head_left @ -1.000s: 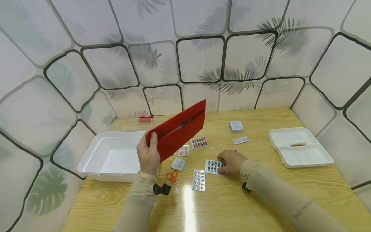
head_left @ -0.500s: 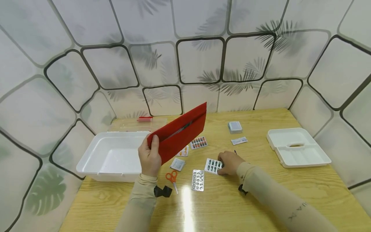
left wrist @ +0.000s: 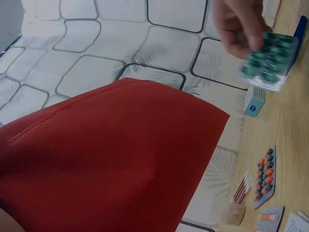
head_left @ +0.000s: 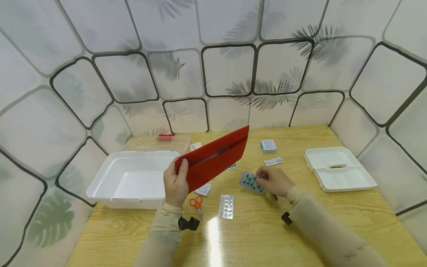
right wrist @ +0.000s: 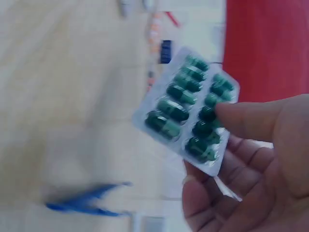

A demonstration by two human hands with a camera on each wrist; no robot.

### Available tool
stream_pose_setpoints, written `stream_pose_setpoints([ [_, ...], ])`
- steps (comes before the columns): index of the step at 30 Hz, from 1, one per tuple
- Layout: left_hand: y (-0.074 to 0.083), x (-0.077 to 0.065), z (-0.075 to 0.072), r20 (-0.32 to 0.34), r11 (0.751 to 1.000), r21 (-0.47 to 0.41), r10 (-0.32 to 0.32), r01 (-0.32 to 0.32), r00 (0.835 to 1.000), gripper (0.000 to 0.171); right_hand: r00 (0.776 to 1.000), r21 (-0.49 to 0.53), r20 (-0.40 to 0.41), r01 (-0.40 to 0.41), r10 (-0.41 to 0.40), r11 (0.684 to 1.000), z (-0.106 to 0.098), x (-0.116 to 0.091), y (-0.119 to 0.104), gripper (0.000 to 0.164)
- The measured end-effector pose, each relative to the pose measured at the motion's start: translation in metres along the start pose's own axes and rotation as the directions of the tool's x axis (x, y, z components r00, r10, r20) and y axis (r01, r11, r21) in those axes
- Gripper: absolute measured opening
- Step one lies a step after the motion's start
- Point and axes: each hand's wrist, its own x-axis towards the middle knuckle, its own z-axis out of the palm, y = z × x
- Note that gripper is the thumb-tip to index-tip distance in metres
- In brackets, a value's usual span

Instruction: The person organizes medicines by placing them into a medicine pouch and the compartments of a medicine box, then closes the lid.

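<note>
My left hand [head_left: 175, 185] grips the left end of a red fabric pouch [head_left: 217, 163], thumb on the near face. The pouch is held up tilted, its slit-like opening towards me, with something inside barely showing. In the left wrist view the red cloth fills much of the frame. To the right of the pouch, my right hand [head_left: 276, 181] pinches a blister pack of green capsules [right wrist: 183, 101] between thumb and fingers, raised over the table. Blue tweezers [right wrist: 87, 203] lie on the table below that hand, mostly hidden in the head view.
A white box [head_left: 133, 203] stands at left, its clear lid behind. Orange scissors [head_left: 196, 202] and a silver blister pack [head_left: 226, 207] lie in front. An orange-and-dark capsule pack [left wrist: 265, 176], a small box [head_left: 268, 146], a sachet [head_left: 273, 161] and a white tray [head_left: 353, 181] are farther off.
My right hand has picked the green capsule pack up from the table and lifted it. The left hand has shifted slightly right with the red pouch, which has lowered a little.
</note>
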Motion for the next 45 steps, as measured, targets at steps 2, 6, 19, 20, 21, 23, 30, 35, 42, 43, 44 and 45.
stream_pose_setpoints([
  [2,0.000,-0.001,0.000,0.030,1.000,-0.015,-0.007,0.007,1.000,0.019,0.997,0.039,-0.063,0.055,-0.052,0.998,-0.009,-0.004,-0.005,0.007],
  [6,-0.002,-0.004,0.001,0.065,1.000,-0.027,-0.003,0.005,0.998,0.019,0.974,0.073,-0.181,0.151,-0.136,0.986,-0.029,-0.013,-0.020,0.009],
  [19,0.005,-0.012,0.008,0.163,1.000,-0.002,0.009,-0.009,0.987,0.019,0.719,-0.121,-0.569,0.406,-0.399,0.906,-0.065,-0.026,-0.051,0.028],
  [20,0.006,-0.012,0.008,0.174,1.000,-0.003,0.016,-0.015,0.985,0.019,0.705,-0.136,-0.572,0.422,-0.419,0.896,-0.066,-0.026,-0.052,0.030],
  [21,0.006,-0.012,0.009,0.185,1.000,-0.006,0.021,-0.021,0.983,0.019,0.692,-0.150,-0.571,0.440,-0.441,0.885,-0.066,-0.025,-0.053,0.031],
  [23,0.006,-0.013,0.011,0.203,0.999,-0.015,0.032,-0.030,0.979,0.020,0.671,-0.172,-0.557,0.483,-0.490,0.858,-0.067,-0.024,-0.054,0.034],
  [30,0.010,-0.015,0.017,0.239,0.995,0.004,0.099,-0.103,0.966,0.019,0.611,-0.227,-0.504,0.588,-0.610,0.776,-0.063,-0.019,-0.057,0.038],
  [35,0.012,-0.016,0.020,0.273,0.991,0.004,0.130,-0.136,0.953,0.017,0.603,-0.243,-0.487,0.602,-0.632,0.761,-0.058,-0.014,-0.060,0.037],
  [42,0.013,-0.016,0.021,0.277,0.990,0.022,0.125,-0.136,0.953,0.018,0.616,-0.267,-0.471,0.583,-0.631,0.768,-0.059,-0.013,-0.058,0.036],
  [43,0.013,-0.016,0.021,0.271,0.990,0.024,0.130,-0.141,0.954,0.018,0.619,-0.270,-0.471,0.577,-0.628,0.771,-0.060,-0.014,-0.057,0.036],
  [44,0.012,-0.016,0.021,0.264,0.989,0.024,0.136,-0.147,0.955,0.019,0.624,-0.275,-0.469,0.570,-0.625,0.775,-0.061,-0.014,-0.056,0.036],
  [45,0.012,-0.016,0.021,0.258,0.988,0.023,0.140,-0.151,0.956,0.019,0.629,-0.278,-0.468,0.562,-0.620,0.779,-0.062,-0.015,-0.055,0.037],
])
